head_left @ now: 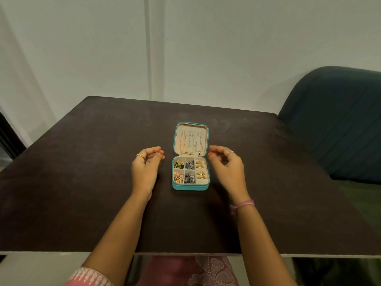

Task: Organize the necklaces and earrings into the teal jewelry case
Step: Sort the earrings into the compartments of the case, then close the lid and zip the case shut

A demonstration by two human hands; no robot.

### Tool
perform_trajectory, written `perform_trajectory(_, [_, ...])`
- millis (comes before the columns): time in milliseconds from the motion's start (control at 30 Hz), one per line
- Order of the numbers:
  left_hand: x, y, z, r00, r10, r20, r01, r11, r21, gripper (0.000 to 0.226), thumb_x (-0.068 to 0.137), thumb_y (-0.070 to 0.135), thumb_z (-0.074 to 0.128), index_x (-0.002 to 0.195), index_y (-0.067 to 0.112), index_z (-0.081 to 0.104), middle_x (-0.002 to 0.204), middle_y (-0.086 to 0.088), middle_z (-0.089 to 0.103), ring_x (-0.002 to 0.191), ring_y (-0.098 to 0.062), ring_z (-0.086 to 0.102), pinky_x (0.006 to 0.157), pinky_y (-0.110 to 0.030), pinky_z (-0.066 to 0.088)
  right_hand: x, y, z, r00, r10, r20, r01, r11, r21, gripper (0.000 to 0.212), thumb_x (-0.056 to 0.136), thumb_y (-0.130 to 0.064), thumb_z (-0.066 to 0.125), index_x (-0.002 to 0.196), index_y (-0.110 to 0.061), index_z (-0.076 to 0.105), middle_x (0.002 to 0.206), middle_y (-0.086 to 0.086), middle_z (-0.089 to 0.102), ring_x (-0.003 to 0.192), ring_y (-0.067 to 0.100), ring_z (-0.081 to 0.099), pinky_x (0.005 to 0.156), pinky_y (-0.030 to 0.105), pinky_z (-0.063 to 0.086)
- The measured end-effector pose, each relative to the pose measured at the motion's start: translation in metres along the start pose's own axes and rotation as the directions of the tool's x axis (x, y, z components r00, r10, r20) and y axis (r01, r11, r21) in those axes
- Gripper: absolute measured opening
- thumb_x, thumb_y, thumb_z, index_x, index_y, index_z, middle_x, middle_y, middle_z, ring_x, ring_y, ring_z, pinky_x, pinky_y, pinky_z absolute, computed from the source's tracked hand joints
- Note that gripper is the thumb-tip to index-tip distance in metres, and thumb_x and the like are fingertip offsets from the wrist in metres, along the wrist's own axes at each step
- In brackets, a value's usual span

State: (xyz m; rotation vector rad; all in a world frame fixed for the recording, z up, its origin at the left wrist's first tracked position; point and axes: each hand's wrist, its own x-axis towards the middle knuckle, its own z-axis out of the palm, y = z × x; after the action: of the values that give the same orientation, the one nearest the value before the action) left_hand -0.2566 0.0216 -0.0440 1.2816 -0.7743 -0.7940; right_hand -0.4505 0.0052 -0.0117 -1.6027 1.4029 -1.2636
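Nearest the camera: a pink patterned sleeve (90, 276) at the lower left and pink patterned cloth (193, 271) below the worktop's near edge. 2 bare forearms reach forward over the dark worktop (82, 203).

Left hand (146, 165): hovers just left of the case, fingers loosely curled, holding nothing. A gold ring (140, 155) is on 1 finger. Whether it touches the worktop cannot be told.

Right hand (225, 165): hovers just right of the case, fingers loosely curled, holding nothing. A silver ring (230, 152) is on 1 finger; a pink thread band (243, 205) circles the wrist.

Case (190, 187): teal, lying open at the middle of the worktop, between the 2 hands and apart from both. The lid (191, 126) lies back on the far side, beige lining up.

Necklaces (191, 142): 3 hang side by side in the lid, 1 gold-coloured at left, 2 silver-coloured to its right, pendants near the hinge.

Earrings (189, 172): in the tray's compartments. Left column: green and gold pieces at the far end, rose-gold pieces at the near end. Middle column: dark silver pieces in both. Right column: 4 gold pieces in a row.

A dark teal chair (338, 124) stands at the right edge of the worktop. A pale wall (103, 48) lies beyond.
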Motion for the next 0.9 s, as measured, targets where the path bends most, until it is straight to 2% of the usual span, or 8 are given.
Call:
perform_trajectory(100, [-0.001, 0.004, 0.004, 0.994, -0.1, 0.037, 0.105, 0.975, -0.196, 0.026, 0.095, 0.012, 0.055, 0.12, 0.015, 0.059, 0.117, 0.0, 0.066, 0.109, -0.008, 0.062, 0.097, -0.027, 0.048, 0.005, 0.009, 0.006, 0.982, 0.167, -0.087, -0.138, 0.952, 0.273, 0.027, 0.094, -0.021, 0.057, 0.121, -0.023, 0.059, 0.114, -0.011, 0.062, 0.101, -0.005, 0.058, 0.084, 0.013, 0.047])
perform_trajectory(233, [-0.002, 0.004, 0.013, 0.968, -0.211, 0.136, 0.247, 0.892, -0.378, 0.039, 0.1, 0.019, 0.04, 0.137, 0.01, 0.045, 0.139, -0.008, 0.052, 0.127, -0.017, 0.05, 0.108, -0.03, 0.037, 0.009, 0.017, 0.019, 0.941, 0.337, 0.02, -0.3, 0.806, 0.51, 0.039, 0.098, -0.028, 0.049, 0.136, -0.022, 0.045, 0.136, -0.003, 0.051, 0.122, 0.009, 0.049, 0.107, 0.031, 0.039])
perform_trajectory(400, [-0.002, 0.005, 0.031, 0.953, -0.234, 0.193, 0.291, 0.882, -0.37, 0.047, 0.1, 0.028, 0.034, 0.142, 0.006, 0.038, 0.143, -0.012, 0.047, 0.13, -0.02, 0.047, 0.108, -0.032, 0.038, 0.015, 0.013, 0.029, 0.936, 0.295, 0.193, -0.351, 0.717, 0.602, 0.046, 0.101, -0.031, 0.038, 0.144, -0.016, 0.034, 0.137, -0.003, 0.05, 0.123, 0.008, 0.051, 0.097, 0.021, 0.045])
perform_trajectory(467, [-0.001, 0.006, 0.038, 0.952, -0.231, 0.199, 0.289, 0.89, -0.352, 0.048, 0.101, 0.03, 0.033, 0.142, 0.006, 0.039, 0.143, -0.011, 0.048, 0.129, -0.019, 0.048, 0.104, -0.03, 0.04, 0.018, 0.012, 0.031, 0.937, 0.265, 0.228, -0.349, 0.717, 0.603, 0.04, 0.102, -0.032, 0.035, 0.138, -0.017, 0.041, 0.125, -0.006, 0.059, 0.107, 0.002, 0.06, 0.081, 0.016, 0.051])
perform_trajectory(567, [0.0, 0.007, 0.044, 0.954, -0.229, 0.195, 0.288, 0.883, -0.37, 0.047, 0.101, 0.029, 0.034, 0.141, 0.006, 0.04, 0.141, -0.009, 0.05, 0.125, -0.016, 0.051, 0.092, -0.023, 0.045, 0.024, 0.013, 0.033, 0.94, 0.231, 0.252, -0.339, 0.719, 0.606, 0.031, 0.103, -0.032, 0.03, 0.122, -0.022, 0.051, 0.121, -0.002, 0.063, 0.104, 0.003, 0.062, 0.078, 0.015, 0.053])
perform_trajectory(667, [0.002, 0.009, 0.049, 0.953, -0.225, 0.204, 0.29, 0.87, -0.399, 0.043, 0.1, 0.027, 0.037, 0.137, 0.007, 0.044, 0.135, -0.006, 0.054, 0.11, -0.009, 0.057, 0.084, -0.021, 0.048, 0.03, 0.016, 0.032, 0.945, 0.219, 0.242, -0.324, 0.729, 0.603, 0.036, 0.104, -0.033, 0.025, 0.129, -0.02, 0.047, 0.123, -0.003, 0.061, 0.106, 0.002, 0.06, 0.084, 0.015, 0.051])
perform_trajectory(800, [0.009, 0.006, 0.052, 0.951, -0.215, 0.224, 0.29, 0.872, -0.394, 0.044, 0.099, 0.027, 0.038, 0.138, 0.007, 0.044, 0.126, -0.001, 0.059, 0.105, -0.004, 0.059, 0.082, -0.021, 0.048, 0.037, 0.023, 0.029, 0.942, 0.229, 0.244, -0.334, 0.691, 0.642, 0.051, 0.103, -0.037, 0.026, 0.145, -0.009, 0.035, 0.142, 0.006, 0.049, 0.127, 0.012, 0.049, 0.108, 0.028, 0.038])
perform_trajectory(900, [0.013, 0.002, 0.053, 0.949, -0.217, 0.229, 0.29, 0.886, -0.362, 0.046, 0.099, 0.03, 0.037, 0.138, 0.007, 0.045, 0.127, -0.001, 0.059, 0.113, -0.007, 0.057, 0.093, -0.026, 0.047, 0.04, 0.026, 0.028, 0.943, 0.209, 0.258, -0.33, 0.678, 0.656, 0.05, 0.102, -0.038, 0.025, 0.142, -0.01, 0.039, 0.129, -0.002, 0.058, 0.119, 0.007, 0.055, 0.101, 0.025, 0.043])
